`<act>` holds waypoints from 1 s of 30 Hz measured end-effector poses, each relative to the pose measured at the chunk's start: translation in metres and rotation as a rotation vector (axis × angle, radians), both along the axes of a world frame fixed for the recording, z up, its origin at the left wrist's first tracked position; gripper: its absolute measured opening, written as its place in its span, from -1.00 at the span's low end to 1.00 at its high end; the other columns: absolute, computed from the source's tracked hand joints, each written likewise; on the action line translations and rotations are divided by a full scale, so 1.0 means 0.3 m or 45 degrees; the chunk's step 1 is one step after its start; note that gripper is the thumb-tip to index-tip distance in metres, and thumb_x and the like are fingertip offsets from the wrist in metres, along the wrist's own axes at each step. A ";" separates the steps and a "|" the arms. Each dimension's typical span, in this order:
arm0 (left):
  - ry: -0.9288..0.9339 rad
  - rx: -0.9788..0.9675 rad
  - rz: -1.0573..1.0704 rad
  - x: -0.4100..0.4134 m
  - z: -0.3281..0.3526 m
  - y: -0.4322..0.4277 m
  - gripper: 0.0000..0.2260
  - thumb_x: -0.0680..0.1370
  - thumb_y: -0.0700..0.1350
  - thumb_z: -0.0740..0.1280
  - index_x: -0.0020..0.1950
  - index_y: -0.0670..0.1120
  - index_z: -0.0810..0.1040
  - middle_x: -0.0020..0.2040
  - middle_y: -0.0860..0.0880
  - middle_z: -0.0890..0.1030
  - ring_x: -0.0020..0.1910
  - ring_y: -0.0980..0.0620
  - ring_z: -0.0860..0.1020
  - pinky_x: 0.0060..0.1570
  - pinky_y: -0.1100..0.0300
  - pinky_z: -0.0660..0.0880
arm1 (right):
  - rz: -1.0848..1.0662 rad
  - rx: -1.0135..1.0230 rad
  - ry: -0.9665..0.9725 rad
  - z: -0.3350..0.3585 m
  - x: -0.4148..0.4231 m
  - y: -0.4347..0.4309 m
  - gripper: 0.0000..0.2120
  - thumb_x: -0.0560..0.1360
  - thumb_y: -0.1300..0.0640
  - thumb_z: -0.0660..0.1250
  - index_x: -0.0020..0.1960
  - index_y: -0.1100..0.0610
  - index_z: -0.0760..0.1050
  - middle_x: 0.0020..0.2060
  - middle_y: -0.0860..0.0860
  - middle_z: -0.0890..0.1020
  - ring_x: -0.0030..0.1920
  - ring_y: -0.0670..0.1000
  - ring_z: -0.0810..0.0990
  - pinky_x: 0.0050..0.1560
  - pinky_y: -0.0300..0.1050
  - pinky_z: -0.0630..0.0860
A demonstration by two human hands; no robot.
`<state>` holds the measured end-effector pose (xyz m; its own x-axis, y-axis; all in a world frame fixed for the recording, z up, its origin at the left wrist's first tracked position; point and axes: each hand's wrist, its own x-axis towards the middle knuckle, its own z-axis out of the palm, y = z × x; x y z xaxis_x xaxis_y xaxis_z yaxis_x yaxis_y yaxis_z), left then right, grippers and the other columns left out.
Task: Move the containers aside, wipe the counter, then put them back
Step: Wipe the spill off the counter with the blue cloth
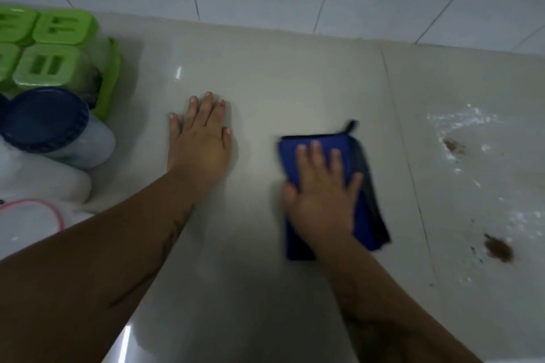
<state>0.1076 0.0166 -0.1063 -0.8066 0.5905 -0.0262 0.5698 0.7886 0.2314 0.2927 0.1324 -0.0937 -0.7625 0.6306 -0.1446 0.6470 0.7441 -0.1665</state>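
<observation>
Counter (265, 74) seen from above — left hand (200, 141) lies flat on it, fingers straight and spread, holding nothing. Right hand (323, 194) presses a folded blue cloth (290, 153) down with straight fingers. Green-lidded containers (59, 26) and a navy-lidded jar (44, 118) cluster at far left — brown spills (498, 247) lie right.

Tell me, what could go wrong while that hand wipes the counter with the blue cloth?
1. The folded blue cloth under the right hand may smear the brown crumbly spots and white powder across the pale tiled counter instead of lifting them.
2. The left hand rests flat, its arm close to the clear jar with the dark blue round lid; a wide swing might knock it.
</observation>
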 end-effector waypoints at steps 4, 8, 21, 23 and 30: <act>0.000 0.099 -0.003 0.096 -0.001 -0.091 -0.53 0.62 -0.08 0.06 0.55 -0.07 0.15 0.58 -0.05 0.08 0.55 -0.10 0.00 0.46 -0.14 -0.07 | 0.433 0.008 -0.026 -0.001 -0.182 0.037 -0.40 0.57 -0.17 0.01 0.56 -0.14 -0.06 0.57 -0.14 -0.04 0.55 0.06 -0.12 0.44 0.31 -0.20; -0.007 0.077 -0.149 0.222 0.004 -0.174 -0.54 0.62 -0.08 0.05 0.54 -0.08 0.17 0.57 -0.06 0.13 0.55 -0.12 0.03 0.45 -0.14 -0.05 | 0.270 -0.009 -0.032 -0.016 -0.124 0.356 -0.43 0.59 -0.10 0.06 0.56 -0.12 -0.02 0.57 -0.11 0.02 0.55 0.09 -0.03 0.44 0.35 -0.08; -0.076 0.078 -0.281 0.483 0.004 -0.263 -0.46 0.50 -0.07 -0.02 0.50 -0.09 0.28 0.53 -0.07 0.24 0.53 -0.12 0.13 0.42 -0.20 0.04 | 0.493 -0.116 0.013 0.018 0.341 -0.287 -0.42 0.50 -0.09 0.04 0.52 -0.07 0.18 0.51 -0.13 0.23 0.53 0.06 0.10 0.46 0.25 -0.13; -0.082 0.116 -0.161 0.496 0.004 -0.242 -0.49 0.54 -0.07 0.02 0.50 -0.09 0.28 0.54 -0.08 0.23 0.53 -0.13 0.12 0.42 -0.21 0.04 | 0.558 -0.104 -0.016 0.019 0.251 -0.139 -0.42 0.53 -0.09 0.01 0.55 -0.12 0.05 0.55 -0.17 0.10 0.55 0.00 -0.05 0.45 0.21 -0.23; -0.076 0.173 -0.084 0.688 0.017 0.082 -0.52 0.63 0.02 -0.02 0.55 -0.04 0.15 0.57 -0.03 0.12 0.56 -0.06 -0.02 0.47 -0.13 -0.11 | 0.334 -0.135 -0.158 0.077 0.280 0.636 -0.52 0.63 0.04 0.02 0.54 -0.07 0.11 0.55 -0.13 0.10 0.55 0.03 0.04 0.46 0.31 0.00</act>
